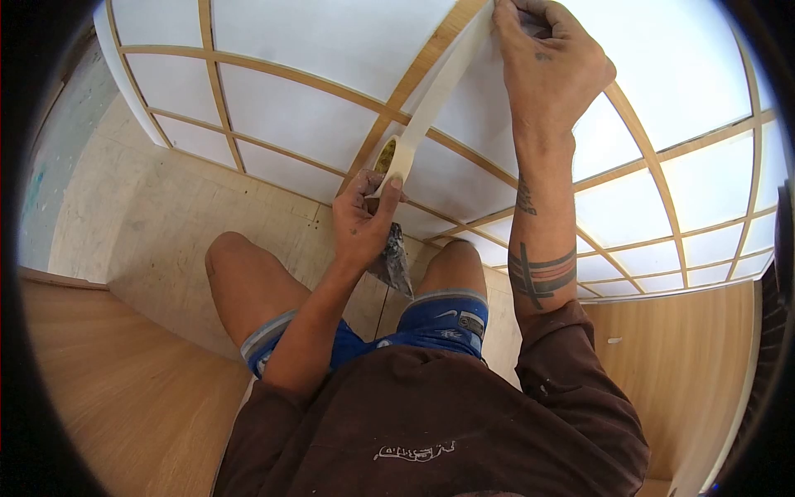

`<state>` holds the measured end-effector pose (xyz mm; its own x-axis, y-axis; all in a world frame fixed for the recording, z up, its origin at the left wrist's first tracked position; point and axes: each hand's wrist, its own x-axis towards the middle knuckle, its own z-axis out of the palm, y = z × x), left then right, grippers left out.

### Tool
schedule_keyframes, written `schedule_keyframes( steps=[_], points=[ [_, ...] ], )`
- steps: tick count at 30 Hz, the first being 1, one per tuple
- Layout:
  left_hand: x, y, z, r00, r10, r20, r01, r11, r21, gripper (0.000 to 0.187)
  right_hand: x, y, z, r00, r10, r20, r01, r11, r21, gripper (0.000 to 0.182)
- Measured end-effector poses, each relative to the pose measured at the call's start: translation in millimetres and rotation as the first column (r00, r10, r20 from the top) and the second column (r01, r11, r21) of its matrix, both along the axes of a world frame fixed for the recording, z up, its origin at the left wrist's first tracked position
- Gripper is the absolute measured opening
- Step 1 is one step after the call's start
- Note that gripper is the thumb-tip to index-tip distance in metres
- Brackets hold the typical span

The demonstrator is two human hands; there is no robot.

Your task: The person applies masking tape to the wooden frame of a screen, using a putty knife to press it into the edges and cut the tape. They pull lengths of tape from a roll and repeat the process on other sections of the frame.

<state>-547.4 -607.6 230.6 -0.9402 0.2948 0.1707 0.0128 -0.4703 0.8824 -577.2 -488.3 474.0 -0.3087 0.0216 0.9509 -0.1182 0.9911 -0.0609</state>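
A roll of pale masking tape point(402, 157) is in my left hand point(364, 211), thumb pressed on its side and fingers wrapped round it. From the roll a stretched strip of tape point(447, 83) runs up to the top edge of the view. My right hand point(551, 58) is raised there, its fingers pinched on the strip's upper end. Behind the strip stands a white panel point(298, 108) with a grid of wooden strips. Below my left hand a dirty scraper-like blade point(393, 263) points down; its handle is hidden.
Light wooden boards form the floor point(182, 207) under my legs. A wooden panel point(124, 364) stands at the lower left, and another wooden surface point(679, 356) with a small pale object point(614, 340) on it is at the lower right.
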Motion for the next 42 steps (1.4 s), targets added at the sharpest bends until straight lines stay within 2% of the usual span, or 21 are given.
schedule_keyframes(
  steps=[4,7,10,12,13,15,19,22,25,28,31,32,33,34,36,37,39,40,42],
  points=[
    [-1,2,-5,1.0,-0.002,0.029,0.002,1.0,-0.01,0.019,-2,-2,-1,0.999,0.035,-0.029,-0.036,0.999,-0.035,0.01],
    [-2,3,-3,0.997,0.064,-0.032,-0.064,0.998,0.007,0.02,2,-5,0,0.998,0.048,-0.05,-0.049,0.999,-0.02,0.01],
    [-2,3,-2,1.0,0.001,-0.005,-0.001,1.0,-0.031,0.02,-2,7,-1,0.998,0.02,-0.066,-0.024,0.999,-0.046,0.012],
    [-3,9,-5,0.991,0.101,-0.09,-0.095,0.993,0.064,0.021,-1,8,1,0.996,-0.025,-0.089,0.028,0.999,0.025,0.016],
    [-2,8,-5,0.991,0.099,-0.09,-0.094,0.994,0.065,0.021,1,6,2,0.996,-0.027,-0.089,0.029,0.999,0.026,0.016],
    [-1,6,-3,0.998,0.054,-0.024,-0.053,0.998,0.046,0.021,4,2,3,0.997,-0.072,-0.009,0.071,0.993,-0.091,0.02],
    [-3,6,-4,0.998,0.061,-0.034,-0.059,0.997,0.048,0.021,2,8,-2,0.999,-0.01,-0.039,0.004,0.989,-0.147,0.014],
    [-4,5,-3,0.997,0.069,-0.039,-0.068,0.997,0.035,0.021,-4,25,-15,0.997,-0.021,-0.071,0.017,0.998,-0.053,0.013],
    [-4,4,3,0.998,0.061,-0.011,-0.06,0.996,0.066,0.021,-9,28,-28,0.985,0.052,-0.162,-0.048,0.998,0.031,0.014],
    [-2,2,4,0.999,0.007,0.039,-0.01,0.997,0.073,0.019,-4,24,-35,0.992,0.086,-0.097,-0.079,0.994,0.075,0.019],
    [-3,3,-2,1.0,0.012,0.012,-0.012,1.0,0.013,0.02,14,6,-20,1.0,-0.016,0.008,0.015,0.995,0.095,0.023],
    [-4,5,-4,1.0,0.025,0.001,-0.025,0.999,0.025,0.02,23,-8,-4,0.961,-0.154,0.231,0.162,0.987,-0.016,0.024],
    [-5,5,-4,0.999,0.038,-0.009,-0.037,0.999,0.037,0.02,28,-17,4,0.855,-0.251,0.454,0.324,0.942,-0.089,0.027],
    [-5,5,-4,0.999,0.036,-0.01,-0.036,0.999,0.035,0.02,25,-8,-6,0.855,-0.251,0.454,0.325,0.941,-0.091,0.027],
    [-6,5,-1,0.999,0.04,-0.017,-0.039,0.998,0.044,0.021,16,12,-30,0.978,-0.158,0.134,0.16,0.987,-0.003,0.023],
    [-6,3,1,0.999,0.04,-0.018,-0.039,0.998,0.043,0.021,16,16,-33,0.978,-0.158,0.133,0.16,0.987,-0.004,0.023],
    [-5,-1,5,0.999,0.008,0.038,-0.008,1.0,0.006,0.021,19,17,-40,0.982,-0.073,0.173,0.108,0.974,-0.2,0.025],
    [-6,-2,5,0.999,0.011,0.042,-0.011,1.0,0.001,0.021,22,13,-44,0.982,-0.069,0.177,0.106,0.973,-0.205,0.025],
    [-9,-2,5,0.999,-0.026,0.038,0.023,0.997,0.08,0.022,36,1,-52,0.967,0.148,0.208,-0.064,0.929,-0.365,0.025]
  ],
)
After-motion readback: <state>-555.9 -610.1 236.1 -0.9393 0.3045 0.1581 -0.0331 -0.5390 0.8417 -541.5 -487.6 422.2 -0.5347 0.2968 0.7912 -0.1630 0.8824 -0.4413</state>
